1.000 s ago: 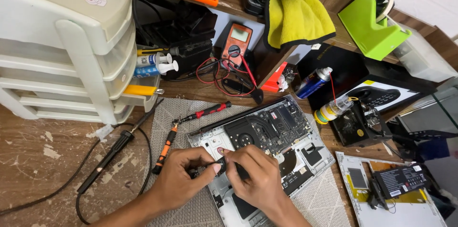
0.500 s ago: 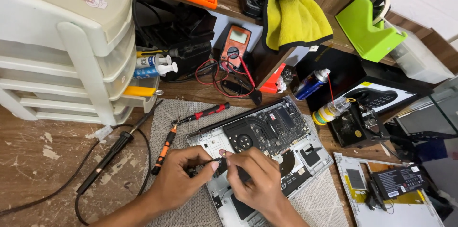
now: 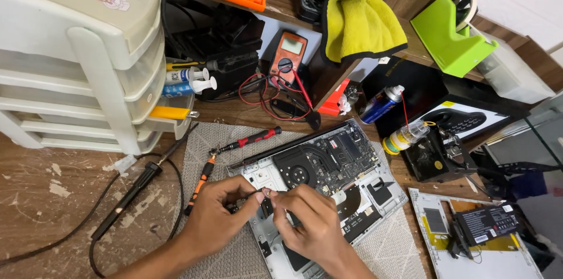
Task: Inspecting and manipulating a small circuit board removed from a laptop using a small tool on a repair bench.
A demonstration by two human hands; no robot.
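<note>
Laptop (image 3: pixel 328 167) lies open-bellied on the grey mat (image 3: pixel 199 144) in front of me, back cover off, fan and board showing, and both hands are down over its near left corner. My left hand (image 3: pixel 214 217) is curled, thumb and forefinger pinched together right at the chassis edge; something small sits in that pinch, too tiny for me to name. My right hand (image 3: pixel 311 226) is bent the same way, fingertips meeting the left ones, closed around a small dark part over the case. The two hands touch at the fingertips, just below the fan.

Beside the left hand, an orange-handled screwdriver (image 3: pixel 199 185) lies on the mat, and a red-and-black screwdriver (image 3: pixel 249 138) sits just above it, near the laptop's top edge. A black soldering iron (image 3: pixel 138 188) and its cord run across the wooden table (image 3: pixel 47 197) on the left. Further back, the multimeter (image 3: pixel 288 56) stands with its red leads looped in front. The yellow cloth (image 3: pixel 360 24) hangs off the shelf, the spray can (image 3: pixel 381 104) leans just right of the laptop, and white plastic drawers (image 3: pixel 76 62) fill the far left. A loose battery (image 3: pixel 484 223) lies on a white cover at lower right.
</note>
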